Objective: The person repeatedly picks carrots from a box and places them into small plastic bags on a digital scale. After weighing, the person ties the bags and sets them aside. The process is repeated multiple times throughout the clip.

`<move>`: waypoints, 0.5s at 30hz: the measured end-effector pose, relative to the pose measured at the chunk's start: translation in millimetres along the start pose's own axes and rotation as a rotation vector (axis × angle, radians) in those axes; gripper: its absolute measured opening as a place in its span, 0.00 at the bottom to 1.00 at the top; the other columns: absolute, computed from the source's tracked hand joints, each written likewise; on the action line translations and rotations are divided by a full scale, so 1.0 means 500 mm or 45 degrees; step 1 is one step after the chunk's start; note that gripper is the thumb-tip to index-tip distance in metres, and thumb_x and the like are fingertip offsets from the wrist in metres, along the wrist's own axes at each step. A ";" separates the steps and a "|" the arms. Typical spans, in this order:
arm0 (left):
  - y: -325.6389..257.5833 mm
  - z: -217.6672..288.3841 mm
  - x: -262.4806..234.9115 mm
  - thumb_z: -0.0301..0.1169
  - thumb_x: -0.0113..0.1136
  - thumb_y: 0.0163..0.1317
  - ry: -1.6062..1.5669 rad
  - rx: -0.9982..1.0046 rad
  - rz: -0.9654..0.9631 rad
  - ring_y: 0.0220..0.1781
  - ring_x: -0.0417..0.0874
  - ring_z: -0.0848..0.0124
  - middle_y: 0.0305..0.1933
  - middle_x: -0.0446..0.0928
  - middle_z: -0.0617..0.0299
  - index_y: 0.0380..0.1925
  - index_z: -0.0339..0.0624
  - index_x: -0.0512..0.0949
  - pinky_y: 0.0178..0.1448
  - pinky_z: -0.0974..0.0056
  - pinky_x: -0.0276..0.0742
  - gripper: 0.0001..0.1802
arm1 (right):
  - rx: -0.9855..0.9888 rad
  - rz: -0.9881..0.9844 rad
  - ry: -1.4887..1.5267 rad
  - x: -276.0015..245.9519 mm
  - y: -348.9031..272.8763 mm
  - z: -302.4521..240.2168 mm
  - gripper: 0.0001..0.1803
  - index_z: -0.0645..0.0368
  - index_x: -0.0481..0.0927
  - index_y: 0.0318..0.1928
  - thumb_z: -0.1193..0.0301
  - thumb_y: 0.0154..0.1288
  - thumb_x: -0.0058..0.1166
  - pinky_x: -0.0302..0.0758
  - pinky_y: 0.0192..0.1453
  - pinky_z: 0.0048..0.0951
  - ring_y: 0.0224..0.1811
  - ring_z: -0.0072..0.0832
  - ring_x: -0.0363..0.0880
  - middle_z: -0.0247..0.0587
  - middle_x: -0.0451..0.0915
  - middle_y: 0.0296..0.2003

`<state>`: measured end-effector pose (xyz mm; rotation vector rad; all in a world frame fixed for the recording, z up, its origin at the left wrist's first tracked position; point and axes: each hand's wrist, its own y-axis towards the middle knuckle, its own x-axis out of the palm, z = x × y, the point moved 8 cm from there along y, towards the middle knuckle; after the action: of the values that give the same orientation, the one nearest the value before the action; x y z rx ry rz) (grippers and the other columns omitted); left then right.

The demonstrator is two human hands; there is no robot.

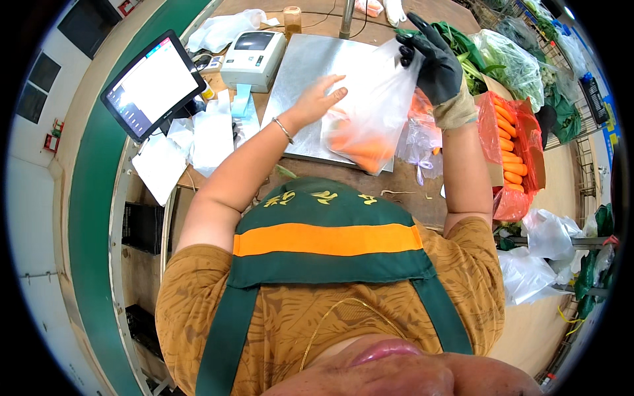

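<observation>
My right hand [436, 66], in a black-coated work glove with a pale cuff, grips the top of a clear plastic bag [376, 92]. Orange carrots [360, 145] sit in the bottom of the bag, slightly blurred, over the front of a metal weighing platform [297, 72]. My left hand [321, 99] is bare, with a bracelet at the wrist. Its fingers are apart and it holds nothing, close to the bag's left side above the platform. Whether the bag rests on the platform I cannot tell.
A touchscreen [154, 86] and a label printer [253, 61] stand at the left, with papers [212, 135] beside them. At right is a red-lined box of carrots [507, 145]. Another bag [422, 142] lies by the platform. Bagged greens [508, 63] fill the back right.
</observation>
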<state>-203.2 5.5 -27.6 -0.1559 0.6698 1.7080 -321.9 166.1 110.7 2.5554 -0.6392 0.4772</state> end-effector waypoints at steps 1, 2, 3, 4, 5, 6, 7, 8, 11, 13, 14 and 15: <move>0.007 0.013 -0.027 0.54 0.55 0.67 0.070 0.117 0.114 0.65 0.72 0.62 0.60 0.73 0.54 0.59 0.37 0.71 0.68 0.62 0.65 0.33 | -0.008 -0.055 -0.058 0.047 0.008 -0.009 0.27 0.62 0.62 0.69 0.75 0.71 0.46 0.76 0.49 0.34 0.40 0.33 0.78 0.56 0.81 0.46; 0.009 0.028 -0.048 0.55 0.57 0.65 0.130 0.235 0.223 0.65 0.71 0.61 0.61 0.73 0.53 0.60 0.38 0.70 0.68 0.61 0.65 0.36 | -0.058 -0.137 -0.036 0.107 0.001 -0.026 0.26 0.63 0.65 0.67 0.75 0.70 0.48 0.77 0.46 0.32 0.38 0.32 0.78 0.54 0.81 0.46; 0.013 0.027 -0.046 0.57 0.61 0.60 0.027 0.228 0.108 0.69 0.67 0.59 0.65 0.67 0.51 0.64 0.37 0.64 0.71 0.60 0.62 0.43 | -0.110 -0.220 -0.009 0.176 -0.010 -0.048 0.25 0.63 0.67 0.66 0.74 0.69 0.50 0.77 0.44 0.30 0.36 0.31 0.79 0.53 0.82 0.45; 0.015 0.028 -0.050 0.59 0.64 0.56 -0.059 0.215 0.003 0.72 0.62 0.57 0.70 0.62 0.48 0.69 0.37 0.58 0.73 0.59 0.59 0.51 | 0.134 -0.155 -0.062 0.234 -0.005 -0.043 0.37 0.61 0.59 0.71 0.81 0.61 0.55 0.80 0.43 0.29 0.36 0.33 0.83 0.53 0.84 0.38; 0.025 0.037 -0.043 0.57 0.66 0.54 -0.121 0.146 -0.100 0.70 0.63 0.58 0.68 0.63 0.50 0.68 0.37 0.59 0.72 0.59 0.59 0.50 | 0.138 -0.199 -0.144 0.291 -0.016 -0.057 0.37 0.61 0.58 0.71 0.80 0.62 0.55 0.80 0.43 0.29 0.35 0.32 0.83 0.51 0.84 0.37; 0.029 0.047 -0.036 0.55 0.68 0.53 -0.149 0.021 -0.180 0.69 0.65 0.60 0.67 0.65 0.52 0.67 0.36 0.60 0.72 0.59 0.60 0.50 | 0.151 -0.264 -0.333 0.336 -0.014 -0.062 0.38 0.61 0.58 0.72 0.79 0.62 0.57 0.79 0.43 0.29 0.34 0.31 0.82 0.50 0.84 0.38; 0.034 0.069 -0.023 0.53 0.70 0.52 -0.183 -0.066 -0.267 0.68 0.66 0.61 0.66 0.67 0.54 0.67 0.36 0.61 0.72 0.59 0.60 0.49 | 0.125 -0.453 -0.186 0.375 -0.016 -0.056 0.37 0.62 0.58 0.71 0.78 0.63 0.57 0.79 0.43 0.27 0.35 0.28 0.82 0.47 0.84 0.38; 0.031 0.091 -0.012 0.51 0.72 0.51 -0.227 -0.152 -0.310 0.66 0.67 0.63 0.64 0.69 0.56 0.66 0.36 0.63 0.71 0.59 0.61 0.49 | 0.179 -0.491 -0.089 0.413 -0.016 -0.052 0.36 0.62 0.59 0.71 0.77 0.64 0.58 0.79 0.43 0.26 0.35 0.27 0.82 0.46 0.84 0.38; -0.021 0.176 0.020 0.50 0.66 0.58 -0.467 0.130 -0.218 0.57 0.74 0.62 0.55 0.76 0.57 0.60 0.39 0.70 0.68 0.56 0.65 0.36 | 0.166 -0.425 0.016 0.448 0.030 -0.014 0.33 0.64 0.63 0.68 0.77 0.64 0.60 0.79 0.39 0.24 0.35 0.25 0.81 0.45 0.83 0.37; -0.061 0.192 0.034 0.52 0.64 0.59 -1.018 0.081 -0.295 0.54 0.77 0.60 0.49 0.77 0.56 0.59 0.34 0.70 0.69 0.52 0.64 0.38 | 0.084 -0.476 0.321 0.420 0.063 -0.004 0.30 0.65 0.64 0.66 0.79 0.65 0.57 0.78 0.36 0.23 0.36 0.26 0.81 0.44 0.82 0.38; -0.071 0.186 0.050 0.54 0.63 0.59 -1.397 -0.139 -0.392 0.53 0.79 0.60 0.46 0.78 0.55 0.59 0.29 0.69 0.70 0.50 0.63 0.41 | -0.007 -0.374 0.167 0.364 0.096 -0.017 0.29 0.64 0.64 0.66 0.79 0.66 0.55 0.78 0.35 0.24 0.36 0.27 0.81 0.44 0.82 0.38; -0.082 0.186 0.046 0.51 0.63 0.61 -1.487 -0.034 -0.529 0.50 0.80 0.62 0.43 0.79 0.55 0.59 0.27 0.68 0.68 0.53 0.66 0.39 | -0.090 -0.290 0.019 0.325 0.118 -0.032 0.27 0.64 0.64 0.66 0.80 0.67 0.52 0.78 0.35 0.24 0.36 0.27 0.81 0.44 0.82 0.38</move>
<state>-147.4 76.4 24.3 0.6134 -0.2532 1.1258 -220.6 70.6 214.3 2.5154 -0.3468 0.3880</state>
